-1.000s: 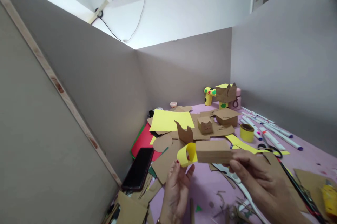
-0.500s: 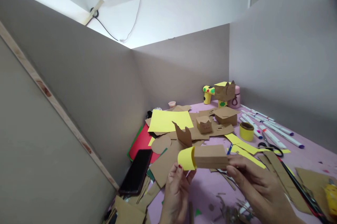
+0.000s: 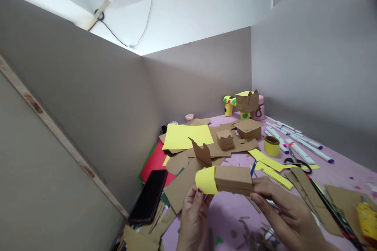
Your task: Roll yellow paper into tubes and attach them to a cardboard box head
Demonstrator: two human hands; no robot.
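In front of me, above the table, is a small brown cardboard box (image 3: 234, 179) with a curved yellow paper strip (image 3: 206, 180) at its left end. My left hand (image 3: 194, 213) pinches the yellow strip from below, thumb in front. My right hand (image 3: 284, 207) grips the box's right end between thumb and fingers. The strip bulges outward beyond the box; whether it is attached there I cannot tell. Just behind the strip stands a cut cardboard piece with pointed tips (image 3: 202, 152).
A black phone (image 3: 149, 196) lies left. Behind are a yellow sheet (image 3: 188, 136), a small cardboard box with ears (image 3: 225, 140) and a lidded box (image 3: 249, 129). To the right are a yellow-wrapped roll (image 3: 271, 147), scissors (image 3: 297, 163), several markers (image 3: 309, 145) and a yellow bottle (image 3: 366, 219).
The view has shifted slightly. Both hands keep their hold on the box and yellow strip, and the box has tilted a little, its right end lower.
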